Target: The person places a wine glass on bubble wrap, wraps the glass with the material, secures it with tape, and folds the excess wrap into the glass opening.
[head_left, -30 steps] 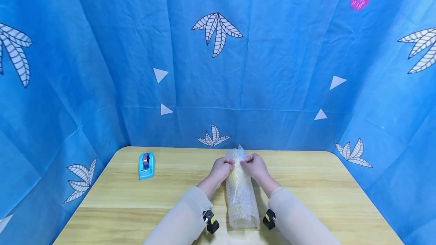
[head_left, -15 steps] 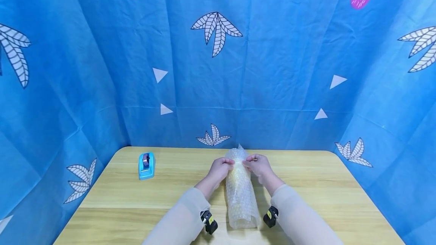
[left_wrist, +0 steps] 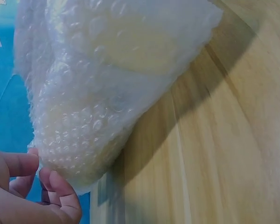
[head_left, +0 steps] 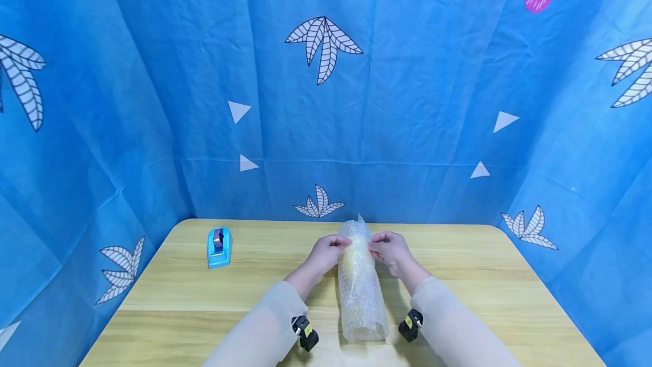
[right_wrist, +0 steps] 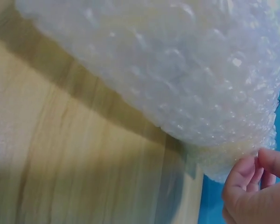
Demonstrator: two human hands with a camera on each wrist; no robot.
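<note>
A long roll of clear bubble wrap (head_left: 358, 293) lies lengthwise on the table, with something pale yellow showing through it. Near its far end my left hand (head_left: 326, 254) pinches the wrap's left side with bent fingers. In the left wrist view the fingertips of the left hand (left_wrist: 32, 191) meet the bubble wrap (left_wrist: 84, 116) at its edge. Opposite, my right hand (head_left: 393, 251) pinches the right side. The right wrist view has thumb and forefinger of the right hand (right_wrist: 259, 186) together against the bubble wrap (right_wrist: 177, 74). What the wrap encloses is blurred.
A blue tape dispenser (head_left: 219, 248) with a roll of tape stands at the table's far left. The wooden table (head_left: 474, 287) ends at a blue patterned curtain (head_left: 407, 129) behind and on both sides. A small black camera sits on each wrist.
The hands have drawn apart across the roll, the right one moving right and the left one slightly left. The bubble wrap and the tape dispenser stay in place.
</note>
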